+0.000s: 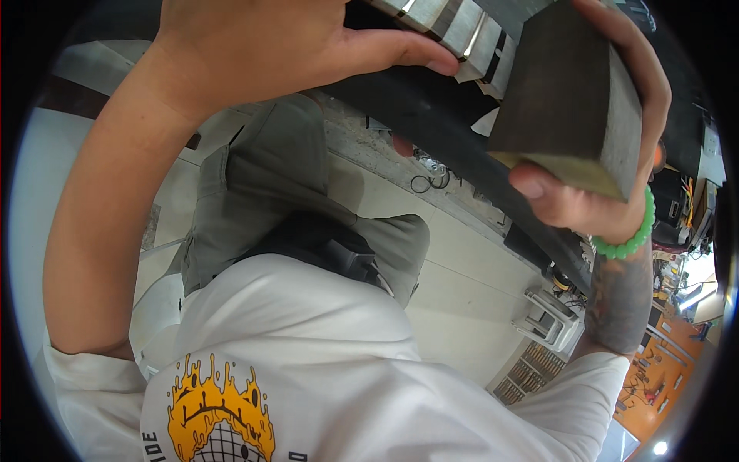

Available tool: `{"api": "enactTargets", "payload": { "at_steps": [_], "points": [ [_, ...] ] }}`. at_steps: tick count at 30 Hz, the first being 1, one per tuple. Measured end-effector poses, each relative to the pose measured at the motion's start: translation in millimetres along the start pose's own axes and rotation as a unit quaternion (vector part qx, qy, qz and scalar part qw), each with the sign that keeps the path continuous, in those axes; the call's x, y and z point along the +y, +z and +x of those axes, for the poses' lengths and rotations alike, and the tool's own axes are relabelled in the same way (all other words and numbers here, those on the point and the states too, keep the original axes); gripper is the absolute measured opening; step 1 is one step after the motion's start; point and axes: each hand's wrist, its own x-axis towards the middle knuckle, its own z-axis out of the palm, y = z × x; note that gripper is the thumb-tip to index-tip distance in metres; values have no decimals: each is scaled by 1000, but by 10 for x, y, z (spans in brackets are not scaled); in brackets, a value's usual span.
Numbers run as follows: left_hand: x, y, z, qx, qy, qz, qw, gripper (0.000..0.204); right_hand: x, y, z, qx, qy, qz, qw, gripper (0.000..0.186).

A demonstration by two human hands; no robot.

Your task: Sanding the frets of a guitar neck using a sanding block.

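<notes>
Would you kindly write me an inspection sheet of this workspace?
Surface: dark bench, mostly hidden; its edge crosses the view.
Job's things: row of silver-grey blocks; dark-faced block, rectangular.
Clutter: small loose items on the ledge below the bench.
Grips: right-hand grip clasps the dark-faced block; left-hand grip has its thumb tip at the row, other fingers out of view.
Cables: black loop, possibly cable, on the ledge; coloured wires at far right.
Surroundings: pale tiled floor, light-coloured stool, orange tool board.

Dark rectangular block [558, 96] in right hand [604, 213]
</notes>
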Motion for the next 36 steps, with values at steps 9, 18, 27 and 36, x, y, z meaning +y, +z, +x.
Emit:
{"api": "enactTargets", "payload": {
  "at_steps": [9,18,27,36],
  "points": [
    [79,74,101,38,-24,-43,998,56,114,-29,58,70,146,33,986,96],
    [31,21,24,33,-26,-41,998,58,420,155,-14,85,7,189,978,115],
    [44,-8,20,3,-20,-7,1000,58,279,63,-59,-1,76,96,992,109],
    [32,46,-9,31,14,3,999,56,387,438,-40,131,-43,269,953,115]
  ]
}}
